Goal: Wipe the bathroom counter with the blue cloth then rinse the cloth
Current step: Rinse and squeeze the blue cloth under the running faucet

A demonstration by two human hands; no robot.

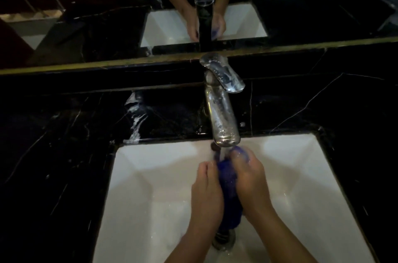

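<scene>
Blue cloth [228, 189] between both hands under running faucet [221, 116]

The room is dim. A black stone counter [64, 155] with thin white veins surrounds a white rectangular sink [150, 187]. A chrome tap [221, 116] stands behind the basin. Along the back wall a gold-edged mirror [86, 25] reflects dark reddish panels and more black stone.

Chrome faucet [221, 116] above white sink [150, 176], mirror [86, 15] behind.
</scene>
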